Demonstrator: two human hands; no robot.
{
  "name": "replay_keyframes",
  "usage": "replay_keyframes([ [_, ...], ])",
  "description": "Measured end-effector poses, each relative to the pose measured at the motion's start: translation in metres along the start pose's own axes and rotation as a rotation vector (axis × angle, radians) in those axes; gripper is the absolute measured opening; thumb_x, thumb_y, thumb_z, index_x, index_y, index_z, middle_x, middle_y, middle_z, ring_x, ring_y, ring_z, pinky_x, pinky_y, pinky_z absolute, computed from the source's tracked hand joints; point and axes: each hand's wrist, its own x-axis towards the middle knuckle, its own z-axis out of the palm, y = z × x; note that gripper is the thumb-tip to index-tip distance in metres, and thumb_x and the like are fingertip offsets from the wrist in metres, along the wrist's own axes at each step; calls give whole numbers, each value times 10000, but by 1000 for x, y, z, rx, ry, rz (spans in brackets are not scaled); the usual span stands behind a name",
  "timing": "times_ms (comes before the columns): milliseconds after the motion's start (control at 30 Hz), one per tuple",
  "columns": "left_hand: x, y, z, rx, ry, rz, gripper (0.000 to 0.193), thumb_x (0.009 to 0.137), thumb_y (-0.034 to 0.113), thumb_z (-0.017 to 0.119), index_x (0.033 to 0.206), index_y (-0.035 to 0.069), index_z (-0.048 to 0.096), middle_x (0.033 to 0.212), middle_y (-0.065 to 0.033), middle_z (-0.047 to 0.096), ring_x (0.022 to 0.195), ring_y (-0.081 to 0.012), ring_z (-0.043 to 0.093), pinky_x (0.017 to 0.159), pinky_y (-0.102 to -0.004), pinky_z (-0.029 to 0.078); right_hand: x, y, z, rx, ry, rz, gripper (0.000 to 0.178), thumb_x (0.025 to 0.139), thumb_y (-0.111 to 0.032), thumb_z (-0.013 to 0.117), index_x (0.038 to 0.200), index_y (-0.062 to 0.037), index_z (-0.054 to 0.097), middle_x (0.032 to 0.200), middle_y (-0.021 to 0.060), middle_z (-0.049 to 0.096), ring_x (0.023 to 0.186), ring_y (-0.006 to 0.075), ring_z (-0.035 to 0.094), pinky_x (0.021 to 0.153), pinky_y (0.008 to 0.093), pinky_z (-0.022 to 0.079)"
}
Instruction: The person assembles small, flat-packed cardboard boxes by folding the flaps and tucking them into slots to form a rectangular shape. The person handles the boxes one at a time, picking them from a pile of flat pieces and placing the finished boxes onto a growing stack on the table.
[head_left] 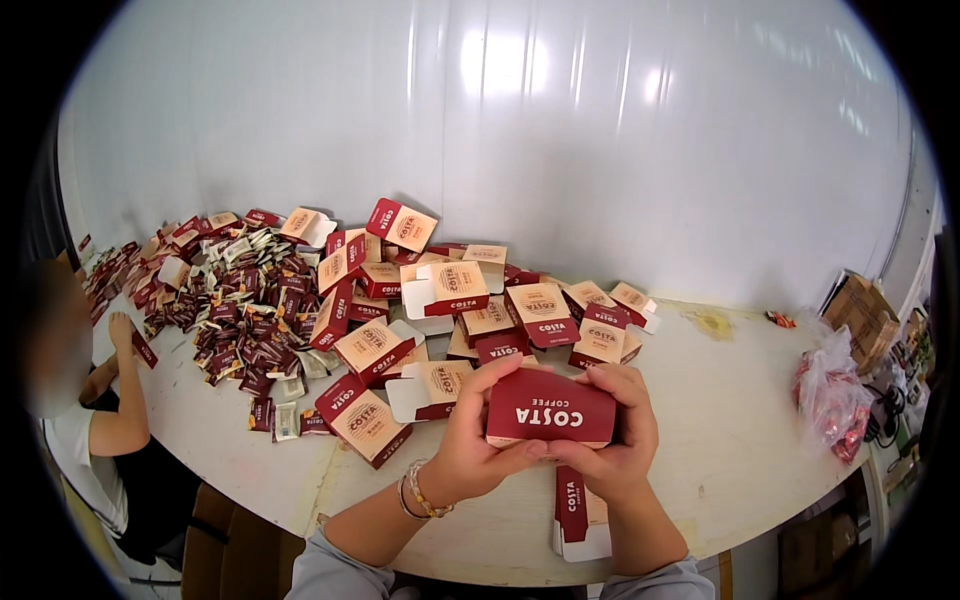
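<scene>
My left hand (477, 448) and my right hand (627, 445) are both closed around a small dark red cardboard box (552, 405), one at each end. My thumbs press along its lower edge, and the fingers wrap its far side. It is held above the near part of the table, with a red face turned up. Below it, between my forearms, more red and beige cartons (572, 505) lie at the table's front edge, partly hidden by my right wrist. Just beyond my hands are several red and beige boxes (543, 308), some with white flaps sticking out.
A large heap of small dark red sachets (265, 345) spreads over the left of the pale table (755, 400). A co-worker (120, 430) sits at the far left, one hand near a red packet. At the right edge are a clear plastic bag (832, 390) and brown cardboard (862, 318).
</scene>
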Motion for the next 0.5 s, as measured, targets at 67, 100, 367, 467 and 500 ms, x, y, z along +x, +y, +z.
replay_keyframes([
  [67,0,-1,1,7,12,45,743,860,99,820,1442,59,360,1411,-177,501,1264,-223,559,1045,-371,494,-3,1,-2,29,-28,7,739,662,-211,974,1267,-36,587,1161,144,612,1032,248,624,883,359,537],
  [100,-1,-2,1,15,33,59,726,847,95,831,1416,65,381,1404,-183,507,1261,-233,565,1042,-375,499,-4,1,-3,48,-43,11,729,666,-208,972,1260,-38,585,1155,141,612,1027,245,621,894,360,533],
  [367,2,3,-10,196,-48,384,739,710,61,919,1276,70,444,1175,-168,608,1056,-314,664,929,-441,566,7,-5,0,346,-121,-151,627,704,-106,934,1231,-77,596,1126,106,626,1052,254,583,1014,486,501],
  [467,3,10,-13,262,-35,540,687,666,64,949,1204,91,523,1180,-147,624,1037,-333,682,880,-428,576,9,-9,-1,312,-174,-220,571,710,-104,929,1191,-103,622,1116,90,635,1044,263,578,1025,520,493],
  [500,3,11,-13,273,-28,576,665,654,56,952,1178,99,546,1204,-138,625,1041,-331,689,876,-421,573,9,-11,-2,280,-196,-248,550,712,-107,929,1175,-112,632,1114,86,639,1040,265,577,1027,526,490],
])
